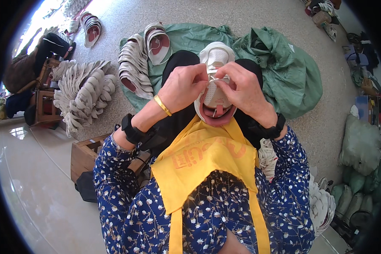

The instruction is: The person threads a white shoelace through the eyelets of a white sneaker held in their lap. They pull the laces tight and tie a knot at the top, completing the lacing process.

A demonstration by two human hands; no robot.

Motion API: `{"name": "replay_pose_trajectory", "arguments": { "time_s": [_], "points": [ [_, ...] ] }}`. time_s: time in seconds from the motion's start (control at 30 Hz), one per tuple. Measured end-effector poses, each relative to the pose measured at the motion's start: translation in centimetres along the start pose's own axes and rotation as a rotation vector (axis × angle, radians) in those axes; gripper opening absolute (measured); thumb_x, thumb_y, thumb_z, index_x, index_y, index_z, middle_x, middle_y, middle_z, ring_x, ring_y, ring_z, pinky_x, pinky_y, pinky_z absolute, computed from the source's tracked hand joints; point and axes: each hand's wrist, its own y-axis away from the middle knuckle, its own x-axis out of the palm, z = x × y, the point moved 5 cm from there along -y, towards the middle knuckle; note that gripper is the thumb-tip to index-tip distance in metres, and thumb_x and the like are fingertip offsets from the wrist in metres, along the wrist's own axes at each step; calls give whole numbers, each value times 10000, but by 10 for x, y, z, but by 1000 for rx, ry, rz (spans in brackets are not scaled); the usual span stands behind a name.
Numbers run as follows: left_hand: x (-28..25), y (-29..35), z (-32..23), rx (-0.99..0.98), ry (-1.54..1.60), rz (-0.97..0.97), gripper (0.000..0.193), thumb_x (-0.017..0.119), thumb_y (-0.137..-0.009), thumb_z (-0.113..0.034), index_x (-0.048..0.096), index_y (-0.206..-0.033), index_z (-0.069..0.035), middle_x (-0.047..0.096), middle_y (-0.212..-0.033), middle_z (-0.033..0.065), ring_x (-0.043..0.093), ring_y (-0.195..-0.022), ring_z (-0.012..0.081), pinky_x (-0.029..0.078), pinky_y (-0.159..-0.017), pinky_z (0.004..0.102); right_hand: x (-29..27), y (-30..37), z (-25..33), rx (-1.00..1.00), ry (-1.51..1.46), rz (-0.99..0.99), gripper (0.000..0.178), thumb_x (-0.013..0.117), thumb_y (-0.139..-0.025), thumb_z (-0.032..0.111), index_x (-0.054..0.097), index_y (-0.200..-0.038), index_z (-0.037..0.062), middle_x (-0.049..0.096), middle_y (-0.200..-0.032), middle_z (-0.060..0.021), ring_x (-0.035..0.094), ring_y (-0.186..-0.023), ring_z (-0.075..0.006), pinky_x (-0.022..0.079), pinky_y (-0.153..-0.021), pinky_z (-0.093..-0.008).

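Apparently threaded or tied a white lace (214,79) on a white, pink-lined shoe (218,54) held between black-clad knees (180,60). Pinched the lace with left hand (186,86) and right hand (244,86), both with fingertips drawn tightly together; likely needed even tension next. Noted green sacking (302,78) on speckled floor (127,19), stacked shoe uppers (134,65) and heaped pale shoe parts (86,91) leftward.

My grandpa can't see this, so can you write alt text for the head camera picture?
A person's left hand and right hand pinch the white laces of a white-and-pink sneaker between their knees. They wear a yellow apron over a blue floral top. Beyond are green sacking and nested white shoe uppers.
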Motion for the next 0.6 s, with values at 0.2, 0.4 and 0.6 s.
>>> {"name": "replay_pose_trajectory", "arguments": {
  "time_s": [0.2,0.4,0.6],
  "points": [
    [-7,4,-8,140,-399,-83,125,642,-907,-65,530,-946,-23,603,-832,180,615,-790,427,493,-657,476,-10,21,0,64,91,42,141,697,-882,77,630,-1000,37,640,-918,-136,671,-846,-381,545,-699,-444],
    [-18,-5,-23,182,-487,-223,119,633,-934,-70,523,-961,-34,604,-859,163,620,-800,411,495,-671,478,-7,13,-3,73,77,20,126,690,-887,73,614,-975,24,646,-915,-172,672,-830,-397,540,-679,-457],
    [-21,-12,-31,242,-511,-274,119,636,-934,-67,526,-960,-29,606,-854,159,628,-801,398,497,-670,473,-5,9,-4,-22,109,-14,111,693,-884,81,615,-941,28,657,-824,-146,679,-757,-360,539,-643,-442]
  ]
}}
